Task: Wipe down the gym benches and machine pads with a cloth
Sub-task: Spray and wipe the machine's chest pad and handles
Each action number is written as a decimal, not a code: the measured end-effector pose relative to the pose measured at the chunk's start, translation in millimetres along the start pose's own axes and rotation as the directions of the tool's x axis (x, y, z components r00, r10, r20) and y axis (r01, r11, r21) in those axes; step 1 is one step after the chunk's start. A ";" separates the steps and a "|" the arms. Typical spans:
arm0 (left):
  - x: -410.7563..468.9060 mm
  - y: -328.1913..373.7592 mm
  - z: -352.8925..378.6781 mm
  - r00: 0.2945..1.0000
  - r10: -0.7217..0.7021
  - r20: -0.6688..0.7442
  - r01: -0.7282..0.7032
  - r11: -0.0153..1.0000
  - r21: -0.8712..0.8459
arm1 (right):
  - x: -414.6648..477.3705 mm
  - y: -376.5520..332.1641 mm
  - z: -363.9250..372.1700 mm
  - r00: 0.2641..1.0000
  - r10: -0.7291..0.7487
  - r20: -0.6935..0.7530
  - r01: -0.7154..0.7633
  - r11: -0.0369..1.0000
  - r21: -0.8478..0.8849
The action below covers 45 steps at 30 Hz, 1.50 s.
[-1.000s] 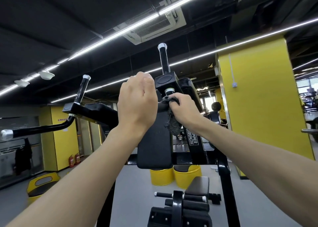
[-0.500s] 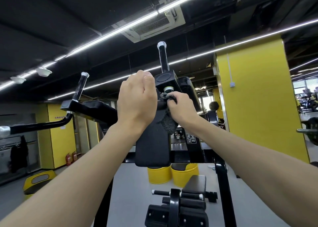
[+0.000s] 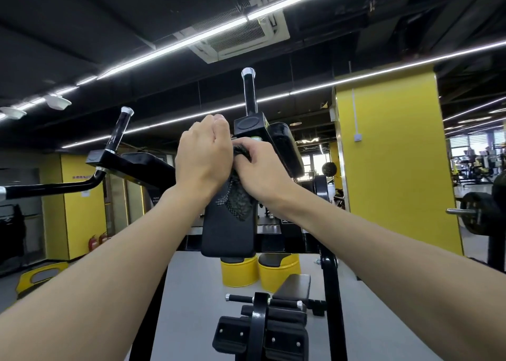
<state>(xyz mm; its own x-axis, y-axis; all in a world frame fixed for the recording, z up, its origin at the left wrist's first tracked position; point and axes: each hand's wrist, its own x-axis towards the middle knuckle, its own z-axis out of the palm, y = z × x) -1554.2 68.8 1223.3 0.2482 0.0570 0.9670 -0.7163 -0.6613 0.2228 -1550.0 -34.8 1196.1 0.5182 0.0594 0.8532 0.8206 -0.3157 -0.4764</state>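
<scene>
A black upright back pad [image 3: 228, 234] of a gym machine stands straight ahead. A dark mesh cloth [image 3: 237, 199] hangs against its upper part. My right hand [image 3: 258, 166] grips the cloth's bunched top at the pad's upper edge. My left hand [image 3: 204, 155] is closed in a fist right beside it, touching the cloth and the pad's top; what its fingers hold is hidden. Two black arm pads flank the back pad, one [image 3: 145, 166] to the left and one [image 3: 286, 148] to the right.
Black handles with chrome caps rise at the left [image 3: 120, 130] and centre [image 3: 249, 92]. A small black step pad [image 3: 294, 285] and foot pegs sit below. Two yellow cylinders [image 3: 276, 274] stand on the grey floor. A yellow pillar [image 3: 394, 169] and weight plates [image 3: 477, 213] are at the right.
Both hands have drawn closer together at the top of the pad, and the cloth now hangs lower between them. The view has tilted slightly.
</scene>
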 end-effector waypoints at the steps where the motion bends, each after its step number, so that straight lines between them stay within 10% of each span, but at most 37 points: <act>1: 0.7 2.8 -1.8 0.999 -0.023 0.033 0.022 1.000 0.012 | -2.4 -4.9 -3.6 0.999 0.002 0.036 -0.003 1.000 0.028; 7: 5.1 25.4 -28.4 0.834 -0.392 0.387 0.519 0.797 -0.309 | -4.2 -47.9 -22.7 0.992 -0.093 0.088 0.078 0.983 0.163; 16: 16.3 21.5 -78.3 0.786 -0.350 0.510 0.608 0.589 -0.533 | 23.8 -90.5 17.4 0.997 -0.070 0.041 0.062 0.985 0.163; 25: 29.2 -33.9 -79.0 0.585 -0.381 0.716 0.792 0.076 -0.606 | 56.3 -76.2 69.0 0.994 0.013 0.110 0.060 0.773 -0.631; 28: 35.7 -70.7 -66.8 0.549 -0.458 0.700 0.747 -0.107 -0.656 | 63.2 -78.3 64.6 0.963 0.103 0.248 0.047 0.846 -0.532; 35: 34.8 -139.9 14.9 0.596 -0.526 0.607 0.762 0.132 -0.634 | 62.5 -63.7 61.5 0.996 -0.006 -0.088 -0.057 0.724 -0.688; 45: 35.3 -137.0 121.1 0.877 -0.286 0.385 0.480 0.496 -0.724 | 54.9 -56.1 56.7 0.965 -0.045 -0.260 -0.160 0.686 -0.710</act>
<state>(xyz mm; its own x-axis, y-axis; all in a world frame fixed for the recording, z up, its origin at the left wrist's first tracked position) -1368.3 70.7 1211.9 0.6742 -0.0488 0.7369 -0.7081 0.2407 0.6638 -1553.9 39.9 1257.6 0.4004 -0.1748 0.8995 0.3090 -0.8984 -0.3121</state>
